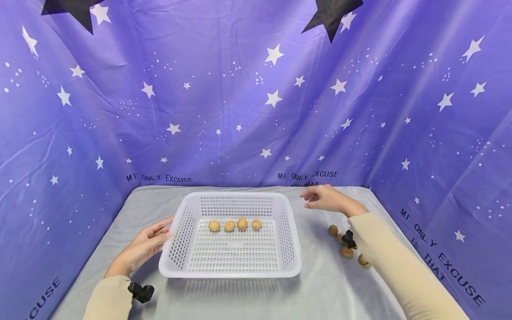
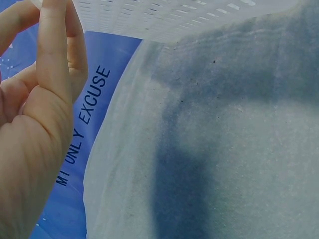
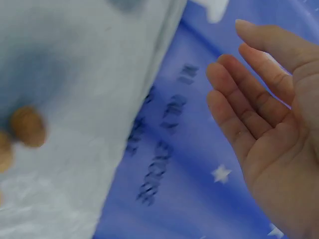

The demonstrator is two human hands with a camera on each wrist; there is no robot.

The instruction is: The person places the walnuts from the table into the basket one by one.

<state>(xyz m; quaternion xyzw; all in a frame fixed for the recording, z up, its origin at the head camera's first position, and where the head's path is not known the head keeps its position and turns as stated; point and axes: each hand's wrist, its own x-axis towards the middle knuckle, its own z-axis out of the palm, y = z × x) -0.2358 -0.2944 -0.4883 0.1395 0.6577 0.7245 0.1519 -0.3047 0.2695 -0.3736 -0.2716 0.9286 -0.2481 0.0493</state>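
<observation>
A white perforated basket (image 1: 230,272) stands in the middle of the grey table, with several walnuts (image 1: 229,226) in a row near its far wall. My left hand (image 1: 154,238) rests with straight fingers against the basket's left rim; the left wrist view shows the fingers (image 2: 52,55) reaching up to the basket's edge (image 2: 174,20). Just right of the basket's far right corner, my right hand (image 1: 322,198) hovers with nothing in it. Its palm (image 3: 269,124) is flat and the fingers are straight. Loose walnuts (image 1: 333,230) lie on the table under my right forearm, and one walnut (image 3: 28,127) shows in the right wrist view.
A grey cloth (image 1: 320,289) covers the table. A purple star-printed backdrop (image 1: 256,111) closes in the back and both sides. Small black wrist cameras sit on my left sleeve (image 1: 141,292) and right sleeve (image 1: 349,239).
</observation>
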